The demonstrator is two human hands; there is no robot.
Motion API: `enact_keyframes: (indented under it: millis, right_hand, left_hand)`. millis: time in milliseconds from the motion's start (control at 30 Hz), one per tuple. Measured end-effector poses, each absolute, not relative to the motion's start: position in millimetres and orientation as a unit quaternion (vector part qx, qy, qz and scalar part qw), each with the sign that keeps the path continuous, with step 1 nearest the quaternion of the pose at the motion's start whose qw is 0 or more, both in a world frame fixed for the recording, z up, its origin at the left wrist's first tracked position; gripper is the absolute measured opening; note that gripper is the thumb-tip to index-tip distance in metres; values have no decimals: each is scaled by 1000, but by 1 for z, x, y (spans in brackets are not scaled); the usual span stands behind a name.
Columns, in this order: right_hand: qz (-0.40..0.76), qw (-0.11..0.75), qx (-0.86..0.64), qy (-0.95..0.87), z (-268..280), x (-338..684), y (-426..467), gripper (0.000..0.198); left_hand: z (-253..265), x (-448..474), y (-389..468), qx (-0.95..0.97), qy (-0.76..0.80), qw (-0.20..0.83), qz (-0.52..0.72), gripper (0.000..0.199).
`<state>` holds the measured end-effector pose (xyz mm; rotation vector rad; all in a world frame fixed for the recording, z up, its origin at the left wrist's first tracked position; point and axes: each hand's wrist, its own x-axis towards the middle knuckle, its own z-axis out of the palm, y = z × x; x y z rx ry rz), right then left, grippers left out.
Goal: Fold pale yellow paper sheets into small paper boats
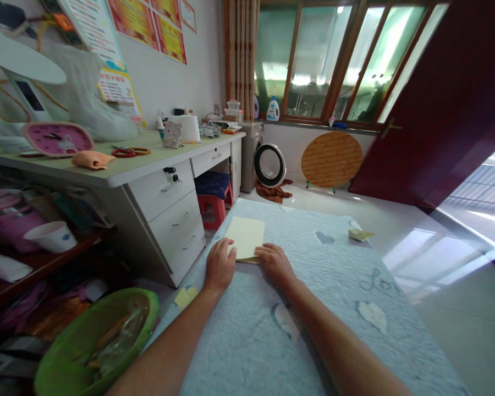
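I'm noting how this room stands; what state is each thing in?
Pale yellow paper, lying flat
Left hand, on paper's left edge
Right hand, on paper's near right corner
Small yellow paper, folded
Washer door, open
Desk drawers, shut
Dark red door, open
Curtain, gathered aside
Round tabletop, standing upright
Green-lined bin, uncovered, holding plastic
Scissors, cannot tell if open

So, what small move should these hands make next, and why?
Probably press the pale yellow paper down along its near edge: a darker strip shows beneath there, so it may not lie flat, and the left hand and right hand are at its near corners.
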<state>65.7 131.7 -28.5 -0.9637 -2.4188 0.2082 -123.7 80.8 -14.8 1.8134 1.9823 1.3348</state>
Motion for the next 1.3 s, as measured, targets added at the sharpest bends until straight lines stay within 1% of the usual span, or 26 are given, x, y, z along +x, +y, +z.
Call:
enact_keyframes:
  millis: [100,233,267,367,500,600,667,733,800,867,933,1067,1300]
  right_hand:
    - [78,276,-363,-887,-27,67,132,23]
    - [83,296,-385,-870,-29,69,133,22]
    - [85,301,-390,-866,-29,69,133,21]
    - [93,309,-390,-862,-28,69,132,19]
    - [106,310,-359,-874,-21,66,125,18]
    - [110,307,-344,-881,-16,64,119,20]
    - [111,302,-342,-883,-14,63,117,19]
    - [111,296,-345,-884,-14,63,118,16]
    - [110,290,-351,-884,-15,63,118,13]
    - [110,286,-355,-883,-16,63,119,13]
    - [110,283,-359,-883,-16,63,119,16]
    - [113,285,-364,-880,-16,63,119,23]
    - [115,307,-361,-873,-19,66,120,22]
  left_hand:
    - [-21,-121,79,644,638,46,419,25]
    - [-22,-118,75,695,607,22,385,34]
    - [-22,-118,74,704,601,16,378,34]
    - [-21,-118,72,723,588,-2,362,24]
    - [-16,-116,67,746,569,-20,346,29]
    - [-9,-112,60,773,528,-28,349,34]
    - [-4,-108,55,796,472,-29,378,34]
    - [0,-105,51,812,420,8,405,31]
    - [3,-101,47,813,385,88,428,27]
    - [5,-99,45,799,384,163,433,23]
    - [6,-99,45,787,401,200,425,21]
    - [5,-100,46,779,432,199,408,19]
    - [-7,-100,54,779,479,190,357,17]
